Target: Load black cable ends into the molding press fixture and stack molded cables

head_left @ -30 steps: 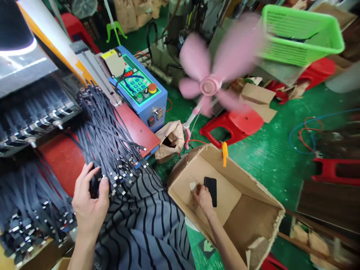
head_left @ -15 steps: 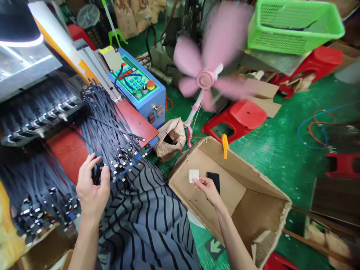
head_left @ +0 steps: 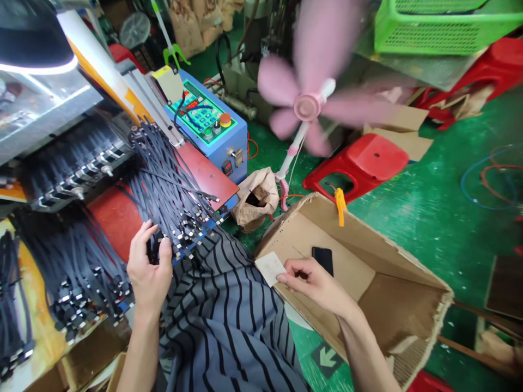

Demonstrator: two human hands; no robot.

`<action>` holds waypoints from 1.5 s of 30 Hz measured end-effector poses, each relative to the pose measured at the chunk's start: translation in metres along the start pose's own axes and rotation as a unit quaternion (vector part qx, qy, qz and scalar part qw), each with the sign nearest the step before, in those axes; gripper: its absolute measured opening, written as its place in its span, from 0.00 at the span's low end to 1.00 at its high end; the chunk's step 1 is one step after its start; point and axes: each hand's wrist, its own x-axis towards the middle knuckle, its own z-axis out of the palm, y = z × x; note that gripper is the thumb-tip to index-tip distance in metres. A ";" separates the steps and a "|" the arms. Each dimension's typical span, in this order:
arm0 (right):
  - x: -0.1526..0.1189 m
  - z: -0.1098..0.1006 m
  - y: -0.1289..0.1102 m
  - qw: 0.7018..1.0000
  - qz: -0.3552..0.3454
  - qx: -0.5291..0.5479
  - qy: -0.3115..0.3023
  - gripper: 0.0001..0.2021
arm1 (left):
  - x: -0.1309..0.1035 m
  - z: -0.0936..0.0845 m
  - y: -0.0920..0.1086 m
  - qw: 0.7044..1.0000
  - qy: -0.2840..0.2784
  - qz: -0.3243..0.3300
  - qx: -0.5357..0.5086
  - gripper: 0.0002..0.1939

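My right hand (head_left: pixel 308 280) pinches a small square slip of white paper (head_left: pixel 271 268) between thumb and fingers, with faint marks on it. It is over the near edge of an open cardboard box (head_left: pixel 378 294); a black phone (head_left: pixel 323 260) lies inside. My left hand (head_left: pixel 150 267) curls around the ends of some black cables (head_left: pixel 165 190) at the table edge, with dark connectors showing between thumb and fingers. These cables lie in a dense heap with metal-tipped plugs. Another bunch of black cables (head_left: pixel 77 256) spreads out left of this hand.
A machine (head_left: pixel 69 179) with a row of clamps stands left, beside a blue control box (head_left: pixel 212 120). A pink fan (head_left: pixel 307 107) spins ahead. Also around are a paper bag (head_left: pixel 257 201), a red stool (head_left: pixel 363 163), a green basket (head_left: pixel 441 32), and an orange-handled cutter (head_left: pixel 340 207) at the box rim.
My right hand has brought the paper slip nearer to me, from over the box floor to its near edge, and the slip has tilted. My left hand stays at the cables. The view has shifted slightly.
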 end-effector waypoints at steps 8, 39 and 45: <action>-0.003 -0.021 0.049 0.992 0.106 0.068 -0.002 0.24 | 0.001 -0.001 0.000 1.000 -0.004 0.009 -0.002 0.21; -0.012 -0.041 0.276 0.722 0.449 -0.314 0.423 0.24 | 0.001 0.000 0.001 1.000 -0.001 -0.013 -0.018 0.24; 0.008 -0.042 0.256 0.742 0.422 -0.370 0.366 0.26 | 0.000 0.003 -0.005 0.999 -0.001 -0.016 -0.027 0.23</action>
